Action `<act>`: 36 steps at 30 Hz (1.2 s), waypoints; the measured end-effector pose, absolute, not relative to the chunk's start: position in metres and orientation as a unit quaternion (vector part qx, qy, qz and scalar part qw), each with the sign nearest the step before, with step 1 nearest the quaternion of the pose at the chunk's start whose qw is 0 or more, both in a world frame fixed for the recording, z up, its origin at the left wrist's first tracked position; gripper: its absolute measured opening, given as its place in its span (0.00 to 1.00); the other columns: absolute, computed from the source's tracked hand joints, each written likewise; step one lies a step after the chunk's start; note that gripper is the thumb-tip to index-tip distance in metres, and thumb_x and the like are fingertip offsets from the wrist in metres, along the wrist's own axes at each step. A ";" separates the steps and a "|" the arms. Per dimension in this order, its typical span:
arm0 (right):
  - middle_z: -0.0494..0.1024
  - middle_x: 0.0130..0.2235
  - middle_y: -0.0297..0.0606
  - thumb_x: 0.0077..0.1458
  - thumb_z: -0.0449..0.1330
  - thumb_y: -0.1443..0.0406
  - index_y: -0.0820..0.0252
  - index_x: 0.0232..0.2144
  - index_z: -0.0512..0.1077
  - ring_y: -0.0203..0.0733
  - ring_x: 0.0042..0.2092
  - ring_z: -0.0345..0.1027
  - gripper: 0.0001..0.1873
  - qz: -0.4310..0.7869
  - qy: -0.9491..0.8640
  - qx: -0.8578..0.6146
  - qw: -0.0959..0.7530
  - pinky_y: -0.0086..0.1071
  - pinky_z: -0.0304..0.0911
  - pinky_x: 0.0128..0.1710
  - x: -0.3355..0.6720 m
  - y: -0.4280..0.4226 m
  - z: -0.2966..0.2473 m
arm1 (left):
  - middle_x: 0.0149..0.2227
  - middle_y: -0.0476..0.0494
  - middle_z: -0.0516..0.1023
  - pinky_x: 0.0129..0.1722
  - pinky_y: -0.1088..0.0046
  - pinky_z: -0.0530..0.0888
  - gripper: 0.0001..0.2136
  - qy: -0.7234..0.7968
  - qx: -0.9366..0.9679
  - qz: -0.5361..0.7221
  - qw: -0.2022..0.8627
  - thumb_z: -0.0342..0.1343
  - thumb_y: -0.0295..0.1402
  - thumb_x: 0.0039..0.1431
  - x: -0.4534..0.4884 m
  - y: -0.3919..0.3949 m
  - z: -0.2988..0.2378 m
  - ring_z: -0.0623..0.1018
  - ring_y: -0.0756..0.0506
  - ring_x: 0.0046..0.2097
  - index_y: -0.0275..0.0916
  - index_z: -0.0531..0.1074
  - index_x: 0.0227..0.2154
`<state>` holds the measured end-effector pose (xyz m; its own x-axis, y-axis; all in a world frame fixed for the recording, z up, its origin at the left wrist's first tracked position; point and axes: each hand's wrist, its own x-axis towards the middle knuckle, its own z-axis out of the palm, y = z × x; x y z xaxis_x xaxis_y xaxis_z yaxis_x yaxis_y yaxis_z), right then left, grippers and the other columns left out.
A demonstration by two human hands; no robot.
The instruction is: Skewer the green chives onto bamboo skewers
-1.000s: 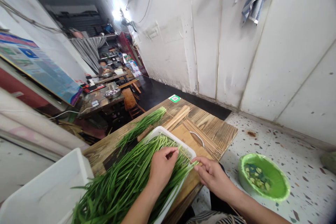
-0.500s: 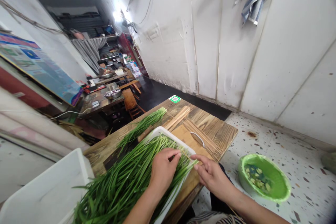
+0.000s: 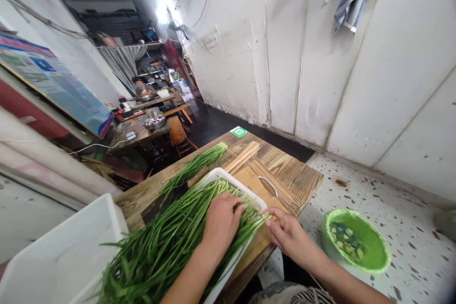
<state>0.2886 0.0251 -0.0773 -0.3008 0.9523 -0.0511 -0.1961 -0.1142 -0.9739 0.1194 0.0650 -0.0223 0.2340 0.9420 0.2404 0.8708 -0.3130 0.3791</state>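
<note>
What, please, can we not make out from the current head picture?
Left hand: in the head view, its back hides the palm and anything held against it.
Tray: in the head view, the greens hide most of its floor, and the bottom edge cuts off its near end.
Poster: in the head view, its text is too small and blurred to read.

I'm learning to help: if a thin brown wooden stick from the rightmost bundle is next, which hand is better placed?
Probably the right hand: the stick bundle lies just beyond it. The left hand sits farther away, over long green leafy stalks. The right seems to pinch some, though.
</note>
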 end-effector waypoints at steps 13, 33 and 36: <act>0.50 0.15 0.19 0.54 0.54 0.56 0.62 0.37 0.62 0.26 0.14 0.41 0.15 0.630 -0.503 -0.396 0.440 0.23 0.37 0.13 0.290 0.026 -0.078 | 0.29 0.45 0.73 0.35 0.71 0.66 0.08 0.593 0.759 0.234 0.129 0.50 0.29 0.51 0.120 0.068 -0.028 0.71 0.47 0.33 0.39 0.75 0.25; 0.50 0.16 0.20 0.55 0.53 0.58 0.60 0.35 0.62 0.27 0.16 0.43 0.11 0.624 -0.510 -0.385 0.449 0.23 0.40 0.15 0.288 0.022 -0.072 | 0.26 0.48 0.79 0.33 0.73 0.71 0.11 0.582 0.683 0.323 0.300 0.50 0.35 0.51 0.120 0.066 -0.025 0.76 0.47 0.30 0.38 0.77 0.28; 0.51 0.16 0.21 0.54 0.53 0.57 0.60 0.35 0.62 0.27 0.16 0.43 0.12 0.622 -0.512 -0.389 0.447 0.23 0.41 0.15 0.289 0.022 -0.070 | 0.24 0.48 0.78 0.31 0.74 0.71 0.12 0.585 0.683 0.320 0.299 0.50 0.35 0.51 0.121 0.066 -0.024 0.75 0.47 0.28 0.37 0.77 0.29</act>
<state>0.2887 0.0218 -0.0700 -0.2977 0.9543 -0.0260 -0.1567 -0.0757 -0.9847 0.1210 0.0659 -0.0239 0.1113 0.9899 0.0879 0.6073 -0.1378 0.7825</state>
